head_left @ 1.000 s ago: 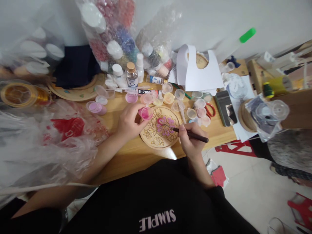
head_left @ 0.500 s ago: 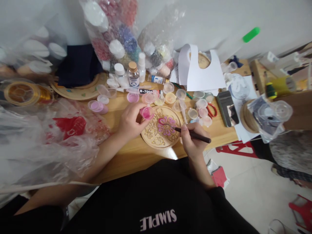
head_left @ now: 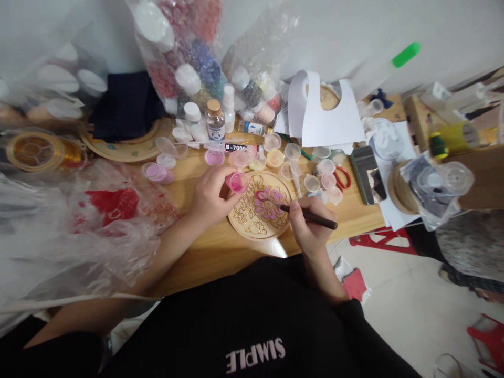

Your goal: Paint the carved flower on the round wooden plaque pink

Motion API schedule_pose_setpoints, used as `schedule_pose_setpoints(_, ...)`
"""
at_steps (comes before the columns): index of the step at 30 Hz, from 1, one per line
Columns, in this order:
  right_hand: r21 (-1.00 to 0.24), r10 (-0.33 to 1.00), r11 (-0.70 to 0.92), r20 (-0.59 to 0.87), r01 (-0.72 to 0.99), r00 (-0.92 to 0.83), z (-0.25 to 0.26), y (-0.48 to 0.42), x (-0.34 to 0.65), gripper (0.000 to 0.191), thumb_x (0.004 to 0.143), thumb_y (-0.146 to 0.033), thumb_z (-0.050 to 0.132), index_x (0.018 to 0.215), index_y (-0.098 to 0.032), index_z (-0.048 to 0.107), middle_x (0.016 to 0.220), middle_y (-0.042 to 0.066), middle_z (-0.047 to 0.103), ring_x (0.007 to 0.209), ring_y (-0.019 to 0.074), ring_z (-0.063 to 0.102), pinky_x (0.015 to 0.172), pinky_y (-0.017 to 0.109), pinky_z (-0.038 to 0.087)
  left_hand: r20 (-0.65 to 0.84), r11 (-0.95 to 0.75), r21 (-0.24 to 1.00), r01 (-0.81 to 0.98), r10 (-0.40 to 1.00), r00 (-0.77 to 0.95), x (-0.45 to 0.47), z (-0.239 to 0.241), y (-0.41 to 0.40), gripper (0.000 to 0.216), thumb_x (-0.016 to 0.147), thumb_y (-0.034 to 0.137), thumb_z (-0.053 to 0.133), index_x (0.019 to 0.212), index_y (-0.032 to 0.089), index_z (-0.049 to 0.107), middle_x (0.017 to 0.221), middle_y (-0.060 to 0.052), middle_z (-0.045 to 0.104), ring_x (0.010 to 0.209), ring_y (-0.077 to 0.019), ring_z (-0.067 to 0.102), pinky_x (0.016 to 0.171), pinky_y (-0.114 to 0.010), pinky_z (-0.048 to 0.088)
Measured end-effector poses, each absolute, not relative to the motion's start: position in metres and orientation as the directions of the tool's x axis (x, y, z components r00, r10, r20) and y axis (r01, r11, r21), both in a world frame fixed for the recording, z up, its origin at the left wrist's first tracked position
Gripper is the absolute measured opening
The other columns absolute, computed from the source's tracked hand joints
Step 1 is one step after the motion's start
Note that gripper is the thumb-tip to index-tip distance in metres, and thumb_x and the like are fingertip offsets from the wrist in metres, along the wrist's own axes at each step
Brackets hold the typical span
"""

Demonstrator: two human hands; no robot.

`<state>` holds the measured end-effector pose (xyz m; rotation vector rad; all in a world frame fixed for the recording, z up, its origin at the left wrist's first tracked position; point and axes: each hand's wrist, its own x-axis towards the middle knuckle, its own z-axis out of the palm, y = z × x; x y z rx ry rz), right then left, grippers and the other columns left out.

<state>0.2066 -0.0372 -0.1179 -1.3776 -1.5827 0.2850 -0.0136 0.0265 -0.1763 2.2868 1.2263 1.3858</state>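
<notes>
Between finger and thumb, my left hand (head_left: 213, 195) grips a small clear cup (head_left: 238, 182) with bright pink stuff in it, tilted over the left rim of a round wooden board (head_left: 260, 232). Gold wire outlines of flowers cover this board. One large flower (head_left: 271, 203) is filled with pink and lilac. My right hand (head_left: 313, 223) is closed around a dark-handled brush-like tool (head_left: 315, 218), its thin end pointing at that flower. Whether the tip touches the surface I cannot tell.
Small lidded cups (head_left: 312, 182), a B-7000 glue tube (head_left: 240, 148) and a corked bottle (head_left: 215, 121) stand behind the board. Red-handled scissors (head_left: 343, 177) and a phone (head_left: 367, 175) lie right. Plastic bags (head_left: 118, 210) and a gold wire spool (head_left: 35, 150) are left.
My right hand and the tool have shifted slightly to the left over the flower. My left hand holds the pink cup in the same place.
</notes>
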Motion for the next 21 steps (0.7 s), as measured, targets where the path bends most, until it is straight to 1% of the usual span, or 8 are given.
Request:
schedule_pose_setpoints(4, -0.698, 0.847, 0.35, 0.52, 0.625, 0.107, -0.1178, -0.0359, 0.2054, 0.027, 0.091, -0.014, 0.064, 0.066, -0.023, 0.057, 0.05, -0.008, 0.059, 0.039, 0.0069, 0.049, 0.04, 0.02, 0.033, 0.641, -0.637, 0.547, 0.543, 0.736, 0.218, -0.0145, -0.1769, 0.0273, 0.016, 0.096, 0.028, 0.072, 0.11, 0.022, 0.066, 0.097, -0.005, 0.078, 0.086, -0.0219, 0.075, 0.076, -0.033, 0.064)
schedule_pose_setpoints(11, -0.697, 0.853, 0.363, 0.516, 0.618, 0.082, -0.1171, -0.0349, 0.2046, 0.029, 0.093, -0.017, 0.065, 0.067, -0.024, 0.055, 0.05, -0.007, 0.058, 0.04, 0.0076, 0.048, 0.04, 0.021, 0.034, 0.611, -0.62, 0.603, 0.503, 0.764, 0.209, -0.0154, -0.178, 0.027, 0.018, 0.094, 0.027, 0.074, 0.11, 0.023, 0.067, 0.1, -0.006, 0.078, 0.088, -0.0231, 0.074, 0.08, -0.036, 0.064)
schedule_pose_setpoints(16, -0.703, 0.87, 0.327, 0.486, 0.632, 0.091, -0.1158, -0.0342, 0.204, 0.033, 0.097, -0.026, 0.066, 0.065, -0.024, 0.058, 0.051, -0.006, 0.06, 0.039, 0.0079, 0.049, 0.039, 0.021, 0.034, 0.624, -0.626, 0.572, 0.53, 0.751, 0.215, -0.0148, -0.1752, 0.0258, 0.018, 0.095, 0.027, 0.073, 0.112, 0.023, 0.066, 0.1, -0.006, 0.078, 0.088, -0.0229, 0.075, 0.079, -0.036, 0.065)
schedule_pose_setpoints(19, -0.706, 0.86, 0.336, 0.5, 0.623, 0.103, -0.1165, -0.0349, 0.2051, 0.033, 0.096, -0.026, 0.066, 0.065, -0.024, 0.058, 0.05, -0.007, 0.06, 0.039, 0.0081, 0.049, 0.04, 0.021, 0.036, 0.627, -0.626, 0.558, 0.544, 0.748, 0.217, -0.0145, -0.1749, 0.0255, 0.017, 0.096, 0.027, 0.072, 0.111, 0.023, 0.066, 0.099, -0.006, 0.078, 0.087, -0.0226, 0.075, 0.078, -0.036, 0.065)
schedule_pose_setpoints(21, -0.733, 0.853, 0.336, 0.503, 0.591, 0.139, -0.1185, -0.0362, 0.2064, 0.033, 0.097, -0.028, 0.068, 0.065, -0.024, 0.059, 0.051, -0.007, 0.06, 0.04, 0.0087, 0.051, 0.042, 0.022, 0.038, 0.616, -0.616, 0.56, 0.554, 0.757, 0.219, -0.0146, -0.1756, 0.0254, 0.017, 0.096, 0.027, 0.072, 0.111, 0.023, 0.065, 0.099, -0.005, 0.078, 0.088, -0.0225, 0.076, 0.078, -0.035, 0.066)
